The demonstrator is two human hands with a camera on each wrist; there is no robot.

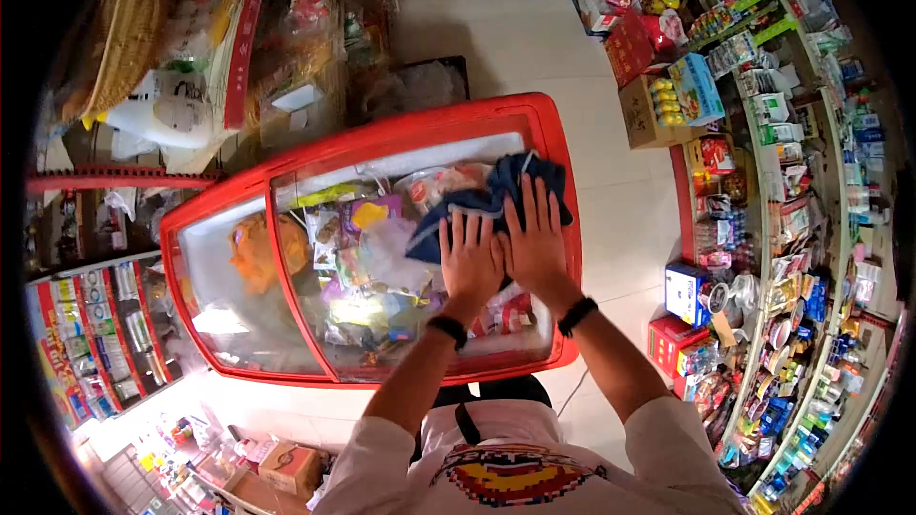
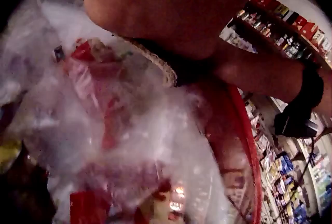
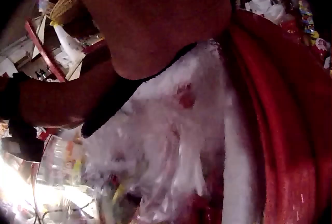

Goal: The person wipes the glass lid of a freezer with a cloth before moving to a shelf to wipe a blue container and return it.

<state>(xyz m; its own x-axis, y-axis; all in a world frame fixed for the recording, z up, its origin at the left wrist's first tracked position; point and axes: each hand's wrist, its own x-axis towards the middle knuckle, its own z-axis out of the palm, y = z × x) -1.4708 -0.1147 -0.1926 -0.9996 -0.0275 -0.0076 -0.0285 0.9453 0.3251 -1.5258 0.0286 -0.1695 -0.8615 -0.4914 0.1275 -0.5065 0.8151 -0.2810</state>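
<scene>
A dark blue cloth (image 1: 458,205) with a pale edge lies bunched on the glass top of a red-framed freezer (image 1: 558,315), at its right end. Both hands press flat on it side by side, thumbs close together. The left hand (image 1: 470,262) has its fingers spread over the cloth's middle; the right hand (image 1: 534,243) lies on its right part, fingers straight. In the left wrist view the cloth's pale edge (image 2: 155,63) shows below the hand (image 2: 155,11). In the right wrist view the cloth (image 3: 111,102) is dark under the hand (image 3: 155,21). Fingertips are hidden in both wrist views.
Bagged goods (image 1: 382,248) show through the freezer glass. Stocked shelves (image 1: 773,219) stand at the right, with cartons (image 1: 654,114) beside them. Another shelf with a wicker basket (image 1: 126,38) is at the upper left. Tiled floor (image 1: 620,219) runs between freezer and right shelves.
</scene>
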